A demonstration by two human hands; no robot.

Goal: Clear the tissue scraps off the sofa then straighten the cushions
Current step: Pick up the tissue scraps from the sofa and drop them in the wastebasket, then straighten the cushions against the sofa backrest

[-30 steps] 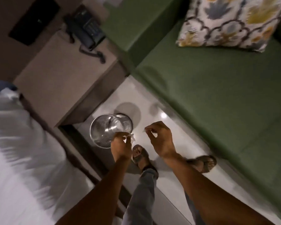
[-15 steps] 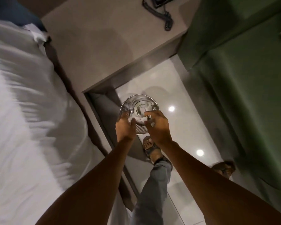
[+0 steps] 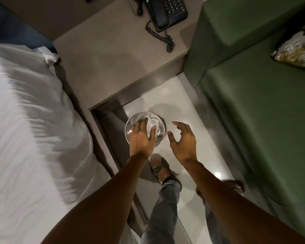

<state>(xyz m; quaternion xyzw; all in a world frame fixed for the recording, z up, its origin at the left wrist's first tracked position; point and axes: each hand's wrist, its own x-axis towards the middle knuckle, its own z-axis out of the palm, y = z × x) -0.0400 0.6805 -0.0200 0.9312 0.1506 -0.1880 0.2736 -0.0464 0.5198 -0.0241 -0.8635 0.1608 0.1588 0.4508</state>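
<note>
Two empty hands with fingers spread: left hand (image 3: pixel 141 138) over the metal bin (image 3: pixel 145 129), hiding its near rim, right hand (image 3: pixel 183 140) just beside it at 3 o'clock. White tissue scraps (image 3: pixel 152 122) inside the bin, blurred and partly hidden behind the left fingers. Green sofa (image 3: pixel 257 95) at 3 o'clock, cut by the edge; patterned cushion (image 3: pixel 297 50) at 2 o'clock, mostly out of view.

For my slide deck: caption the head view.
Both hands, left and right, open over the bin, tissue inside, beside the sofa.
</note>
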